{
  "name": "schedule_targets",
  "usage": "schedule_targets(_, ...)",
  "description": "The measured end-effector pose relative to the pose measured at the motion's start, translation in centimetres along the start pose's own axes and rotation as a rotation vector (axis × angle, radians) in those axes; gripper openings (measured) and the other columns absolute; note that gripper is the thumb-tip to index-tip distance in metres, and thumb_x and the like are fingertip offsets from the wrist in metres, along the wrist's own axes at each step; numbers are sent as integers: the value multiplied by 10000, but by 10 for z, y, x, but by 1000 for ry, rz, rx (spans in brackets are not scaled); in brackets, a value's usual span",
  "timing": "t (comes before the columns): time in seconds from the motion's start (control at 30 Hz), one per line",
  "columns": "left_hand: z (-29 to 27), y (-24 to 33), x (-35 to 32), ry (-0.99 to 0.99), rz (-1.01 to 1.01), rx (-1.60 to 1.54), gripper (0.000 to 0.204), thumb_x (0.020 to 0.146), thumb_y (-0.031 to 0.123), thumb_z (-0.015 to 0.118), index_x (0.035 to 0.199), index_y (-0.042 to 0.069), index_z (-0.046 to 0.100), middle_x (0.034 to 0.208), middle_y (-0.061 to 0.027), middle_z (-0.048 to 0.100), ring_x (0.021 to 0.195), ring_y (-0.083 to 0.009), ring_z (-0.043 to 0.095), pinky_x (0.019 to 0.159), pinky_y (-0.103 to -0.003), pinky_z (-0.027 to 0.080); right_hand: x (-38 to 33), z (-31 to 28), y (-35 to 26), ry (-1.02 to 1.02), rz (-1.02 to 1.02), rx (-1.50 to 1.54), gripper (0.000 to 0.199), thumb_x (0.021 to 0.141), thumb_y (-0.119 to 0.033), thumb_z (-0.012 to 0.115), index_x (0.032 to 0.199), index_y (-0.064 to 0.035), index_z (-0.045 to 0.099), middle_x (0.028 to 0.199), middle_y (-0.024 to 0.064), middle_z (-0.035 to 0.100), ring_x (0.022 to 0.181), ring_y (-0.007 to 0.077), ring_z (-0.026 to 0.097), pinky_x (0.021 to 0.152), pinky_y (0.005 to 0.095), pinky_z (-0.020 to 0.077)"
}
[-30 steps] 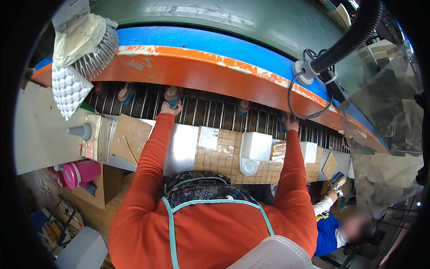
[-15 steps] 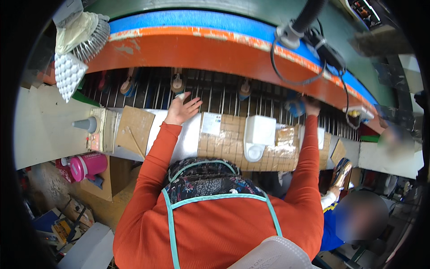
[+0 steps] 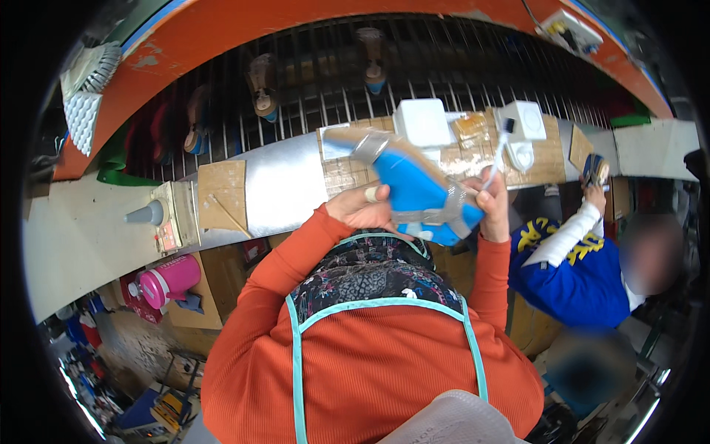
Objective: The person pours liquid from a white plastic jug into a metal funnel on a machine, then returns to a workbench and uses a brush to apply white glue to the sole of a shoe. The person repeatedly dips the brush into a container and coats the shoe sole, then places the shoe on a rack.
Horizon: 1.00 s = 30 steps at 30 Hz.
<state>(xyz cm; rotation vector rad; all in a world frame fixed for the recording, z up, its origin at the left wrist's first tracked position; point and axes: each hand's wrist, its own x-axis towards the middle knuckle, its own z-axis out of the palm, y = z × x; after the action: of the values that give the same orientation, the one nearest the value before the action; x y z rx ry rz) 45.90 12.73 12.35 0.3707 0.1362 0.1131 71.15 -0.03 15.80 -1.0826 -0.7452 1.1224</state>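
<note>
Between my hands, over the near edge of the bench, is a strappy sandal on a blue shoe last [image 3: 418, 189], with shiny grey straps across the blue and its pale sole side facing away. My left hand [image 3: 362, 207], a white band on one finger, is closed on its near left side. At the other end, my right hand [image 3: 494, 211] grips it. Upright between the right fingers stands a small brush [image 3: 500, 154] with a white handle and a dark tip. Motion blurs the far end of the sandal.
Beyond the bench, a rack of metal rods [image 3: 318, 81] carries several more sandals [image 3: 263, 85]. White containers [image 3: 421, 122] stand on the cardboard-covered bench [image 3: 340, 174]. A grey cone [image 3: 146, 212] juts out at left. At right a co-worker in blue [image 3: 573, 274] holds a shoe [image 3: 594, 169].
Both hands have come back from the rack toward my body. The right hand has brought the blue sandal over the bench; the left, formerly spread, now holds it too. A brush now shows.
</note>
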Motion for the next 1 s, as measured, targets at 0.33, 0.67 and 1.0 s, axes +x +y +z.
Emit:
schedule_targets(0.33,55,-29,-65,433,908,576,1202,604,596,838,1501,93,218,1483,-111,370,1384,-297,335,1142,-506,297,-22,-51,92,343,-172,-1292,112,893,-264,643,905,-172,707,789,51,623,737,227,597,723,381,327)
schedule_targets(0.67,146,17,-75,769,1730,1116,1275,601,715,773,1496,37,170,1447,-206,360,1336,-371,380,1114,-539,329,19,-49,127,383,-462,-1696,90,825,-282,701,860,-206,734,799,24,624,772,253,612,772,455,335)
schedule_targets(1.0,133,32,-100,1192,1682,2036,1018,741,722,615,1461,88,275,1415,-140,403,1273,-283,465,1067,-483,382,16,-73,126,353,263,-964,216,895,-300,627,879,-109,727,762,73,687,707,191,638,676,369,417)
